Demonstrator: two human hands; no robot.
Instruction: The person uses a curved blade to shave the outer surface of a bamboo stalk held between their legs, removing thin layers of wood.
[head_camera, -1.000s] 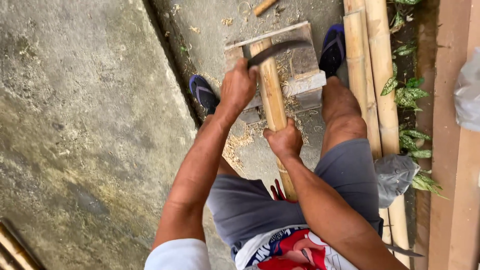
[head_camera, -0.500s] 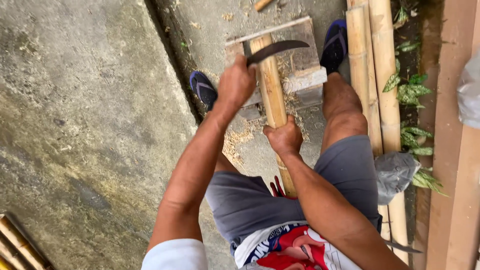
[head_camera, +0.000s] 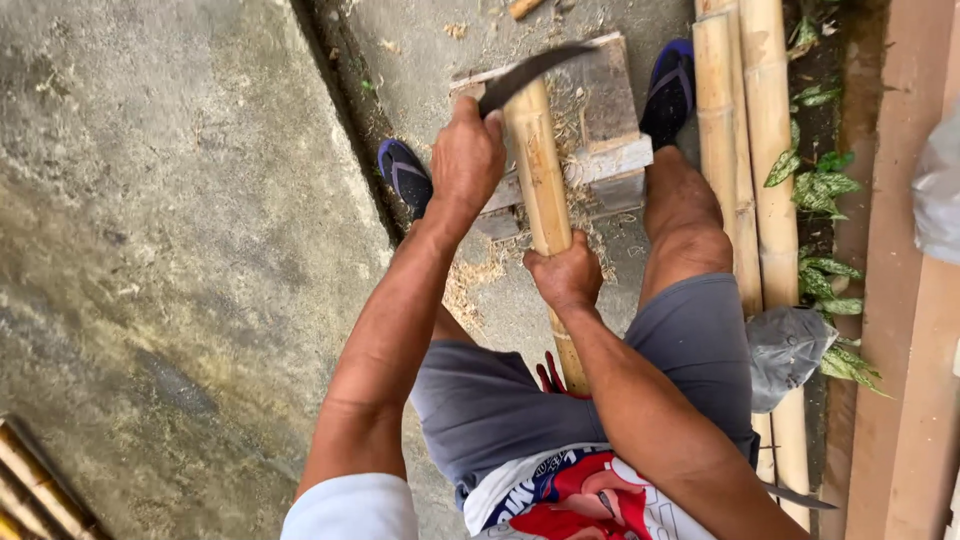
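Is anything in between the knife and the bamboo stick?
Nothing visible. The left hand holds the curved knife, whose blade lies right across the top end of the bamboo. The right hand grips the bamboo lower down, away from the blade.

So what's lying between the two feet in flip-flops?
In the head view, a wooden block lies between the left flip-flop and the right flip-flop, with the bamboo pole resting across it and shavings scattered around.
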